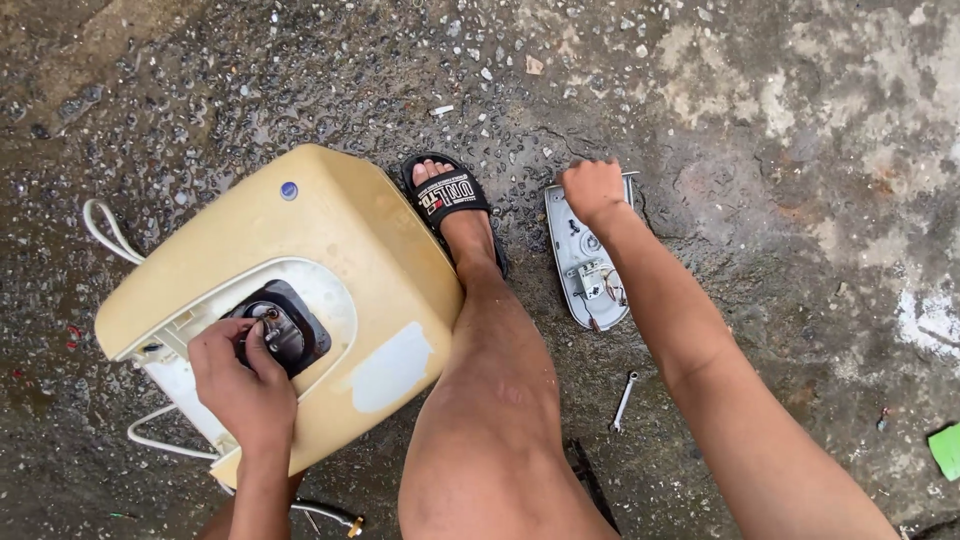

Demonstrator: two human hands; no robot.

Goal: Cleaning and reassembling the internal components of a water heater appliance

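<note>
A yellowed cream water heater tank (330, 215) lies on wet concrete ground. Its side opening shows a dark round flange (290, 325) with a metal fitting. My left hand (240, 385) rests on that flange, fingers pinched at the small fitting near its top. My right hand (592, 190) reaches out to the right and is closed at the far end of a grey plastic cover (585, 265) that lies on the ground with small parts inside. What the right fingers hold is hidden.
My leg, with a black sandal (450, 195) on the foot, is planted between the tank and the cover. A small spanner (624, 400) lies near the cover. White cables (108, 232) run from the tank's left side. A green scrap (945, 450) sits at right.
</note>
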